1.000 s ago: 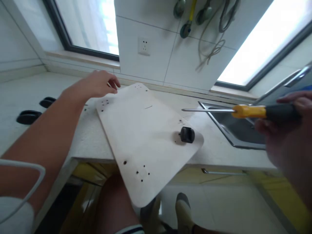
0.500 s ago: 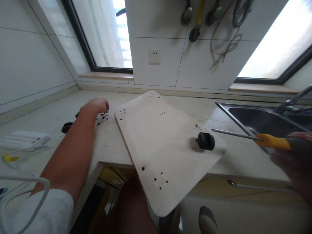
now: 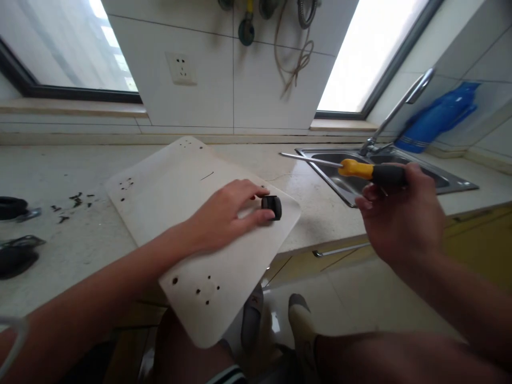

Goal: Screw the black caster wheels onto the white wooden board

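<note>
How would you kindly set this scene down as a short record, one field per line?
Left hand: the left hand is over the board, thumb against the black part; full grip unclear
Right hand: the right hand holds the screwdriver raised, shaft toward picture left
Board: the pale board lies on the counter, overhanging its front edge, with groups of holes near corners
Black part: the black part is near the board's right corner
Left of board: small dark pieces, scattered

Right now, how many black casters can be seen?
3: one black caster on the white board, at the left hand; a farther caster and a nearer caster on the counter, near the left edge. More may be hidden.
</note>
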Demonstrator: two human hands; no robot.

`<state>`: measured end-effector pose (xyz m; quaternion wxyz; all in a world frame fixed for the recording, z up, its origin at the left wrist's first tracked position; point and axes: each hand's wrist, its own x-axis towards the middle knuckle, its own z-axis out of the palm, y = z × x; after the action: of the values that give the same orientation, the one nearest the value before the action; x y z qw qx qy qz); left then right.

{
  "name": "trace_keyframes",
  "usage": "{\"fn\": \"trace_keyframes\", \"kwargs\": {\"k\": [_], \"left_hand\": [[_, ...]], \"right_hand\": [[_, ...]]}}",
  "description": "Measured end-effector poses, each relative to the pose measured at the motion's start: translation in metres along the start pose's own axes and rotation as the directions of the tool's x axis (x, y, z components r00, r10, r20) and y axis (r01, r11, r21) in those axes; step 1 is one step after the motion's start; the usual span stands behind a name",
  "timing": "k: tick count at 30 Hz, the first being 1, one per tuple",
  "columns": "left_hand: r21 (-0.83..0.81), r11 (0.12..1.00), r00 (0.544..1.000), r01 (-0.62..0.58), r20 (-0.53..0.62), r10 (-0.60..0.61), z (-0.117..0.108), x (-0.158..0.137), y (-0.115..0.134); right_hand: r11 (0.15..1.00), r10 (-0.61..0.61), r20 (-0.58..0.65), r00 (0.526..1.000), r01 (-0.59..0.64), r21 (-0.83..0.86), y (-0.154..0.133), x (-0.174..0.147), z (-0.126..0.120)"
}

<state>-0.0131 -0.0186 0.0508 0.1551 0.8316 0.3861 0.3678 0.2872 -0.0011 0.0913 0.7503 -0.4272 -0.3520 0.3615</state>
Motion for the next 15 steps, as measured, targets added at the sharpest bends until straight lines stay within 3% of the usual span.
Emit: {"fn": "trace_keyframes", "kwargs": {"k": [3, 6, 9, 12, 15], "left_hand": [[-0.082, 0.996, 0.999, 0.039, -0.032, -0.042, 0.027, -0.005, 0.000], [-0.127, 0.989, 0.991, 0.077, -0.097, -0.089, 0.033, -0.009, -0.002], [-0.106, 0.994, 0.992, 0.017, -0.126, -0.031, 0.035, -0.013, -0.002], [-0.083, 0.997, 0.988, -0.012, -0.153, -0.001, 0.037, -0.019, -0.003], [-0.071, 0.997, 0.984, 0.020, -0.173, -0.032, 0.039, -0.024, -0.005]], "right_hand": [[0.999, -0.015, -0.027, 1.000, 0.016, 0.038, 0.000, 0.006, -0.007], [0.998, -0.066, 0.020, 0.998, 0.066, 0.016, 0.002, 0.007, -0.009], [0.977, -0.209, 0.119, 0.971, 0.213, -0.018, -0.001, 0.011, -0.004], [0.890, -0.430, 0.293, 0.854, 0.456, -0.024, -0.013, 0.023, 0.010], [0.742, -0.581, 0.484, 0.654, 0.670, -0.014, -0.028, 0.041, 0.039]]}}
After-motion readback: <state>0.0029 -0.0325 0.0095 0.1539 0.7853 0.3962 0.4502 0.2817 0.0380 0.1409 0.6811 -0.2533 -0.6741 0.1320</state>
